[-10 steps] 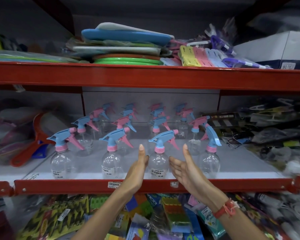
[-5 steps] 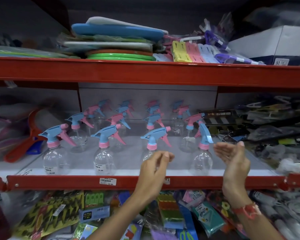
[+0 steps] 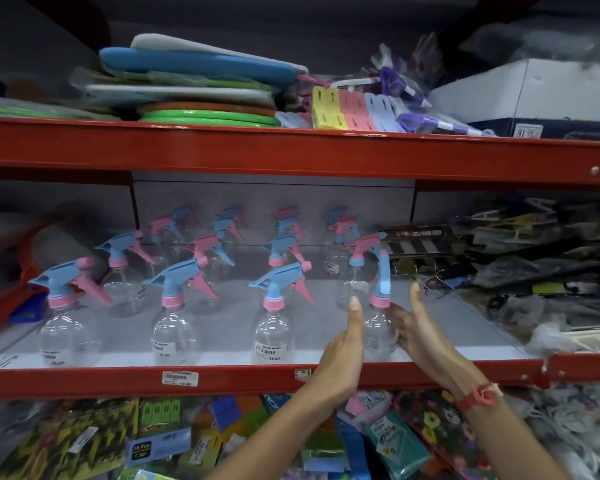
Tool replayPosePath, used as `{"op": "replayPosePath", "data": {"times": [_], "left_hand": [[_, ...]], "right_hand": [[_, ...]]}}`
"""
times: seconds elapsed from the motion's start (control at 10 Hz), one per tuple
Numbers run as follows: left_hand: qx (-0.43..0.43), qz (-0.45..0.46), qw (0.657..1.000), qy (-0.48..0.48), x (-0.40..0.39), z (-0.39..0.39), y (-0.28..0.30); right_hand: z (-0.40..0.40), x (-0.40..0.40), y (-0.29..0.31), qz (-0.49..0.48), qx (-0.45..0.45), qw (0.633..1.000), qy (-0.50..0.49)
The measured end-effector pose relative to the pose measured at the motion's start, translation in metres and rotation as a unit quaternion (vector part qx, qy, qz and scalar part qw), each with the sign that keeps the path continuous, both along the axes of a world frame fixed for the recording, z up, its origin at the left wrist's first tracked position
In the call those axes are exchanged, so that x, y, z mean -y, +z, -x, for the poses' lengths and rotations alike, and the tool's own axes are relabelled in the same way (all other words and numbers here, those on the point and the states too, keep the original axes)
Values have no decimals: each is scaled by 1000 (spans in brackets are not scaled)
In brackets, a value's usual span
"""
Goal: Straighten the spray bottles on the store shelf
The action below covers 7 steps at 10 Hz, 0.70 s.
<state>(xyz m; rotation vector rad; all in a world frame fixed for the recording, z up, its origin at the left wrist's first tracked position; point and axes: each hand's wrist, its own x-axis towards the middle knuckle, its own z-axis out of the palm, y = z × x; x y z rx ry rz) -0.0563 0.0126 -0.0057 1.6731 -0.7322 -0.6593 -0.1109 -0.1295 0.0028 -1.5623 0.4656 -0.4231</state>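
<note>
Several clear spray bottles with blue and pink trigger heads stand in rows on the grey shelf [image 3: 465, 341]. The three left front bottles [image 3: 65, 336] [image 3: 172, 337] [image 3: 272, 332] point their nozzles left. The rightmost front bottle [image 3: 381, 296] has its blue head turned toward me. My left hand [image 3: 343, 348] lies flat against its left side, fingers straight up. My right hand [image 3: 420, 332] cups its right side, thumb up and fingers curled behind the clear body. The bottle is held between both palms.
The red front rail [image 3: 118, 379] carries a price tag [image 3: 181, 377]. Dark packaged goods [image 3: 534, 271] crowd the shelf right of the bottles, red and blue items [image 3: 25, 299] the left. Boards and clips [image 3: 201, 84] fill the upper shelf; packets [image 3: 153, 441] hang below.
Both hands shifted right from the third front bottle to the rightmost one. The left hand opened flat, and the right hand closed in against the bottle's side.
</note>
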Motion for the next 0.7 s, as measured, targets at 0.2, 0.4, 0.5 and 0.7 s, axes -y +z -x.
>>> {"op": "replayPosePath", "data": {"times": [0.2,0.4,0.5,0.7], "left_hand": [[-7,16,1000,9,12,-15,-1],[-18,46,999,1,19,-20,-1],[-12,42,999,0,20,-20,-3],[15,14,1000,-11,7,-15,2]], "right_hand": [[16,7,-14,-7,-11,1000,10],[32,1,-13,-31,-15,999,6],[37,-1,-15,-21,-18,1000,8],[38,-12,-15,33,-35,998,-33]]}}
